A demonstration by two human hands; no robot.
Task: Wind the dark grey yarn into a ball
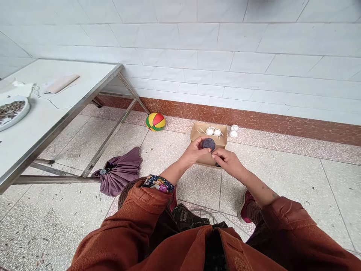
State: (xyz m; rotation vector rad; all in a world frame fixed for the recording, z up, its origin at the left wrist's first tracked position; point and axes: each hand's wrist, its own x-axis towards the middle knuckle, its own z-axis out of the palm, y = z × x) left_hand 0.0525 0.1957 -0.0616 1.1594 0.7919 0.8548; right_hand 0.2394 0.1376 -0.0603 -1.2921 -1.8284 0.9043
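Note:
My left hand (195,151) is closed round a dark grey-purple ball of yarn (208,144), held in front of my body. Close beside it, my right hand (228,161) pinches with thumb and finger at the ball's lower right; what is between those fingertips is too small to make out, perhaps a strand. Beneath both hands an open cardboard box (222,141) stands on the floor, partly hidden by them. Inside its far part lie two white yarn balls (213,131) with loose strands. A small dark thing (217,164) shows at the box's near right corner.
More white yarn balls (234,130) lie right of the box by the wall. A colourful ball (155,122) rests left, near a metal-legged table (93,71) bearing a plate of seed-like bits (12,111). A purple cloth bundle (121,171) lies on the speckled floor, among scattered bits.

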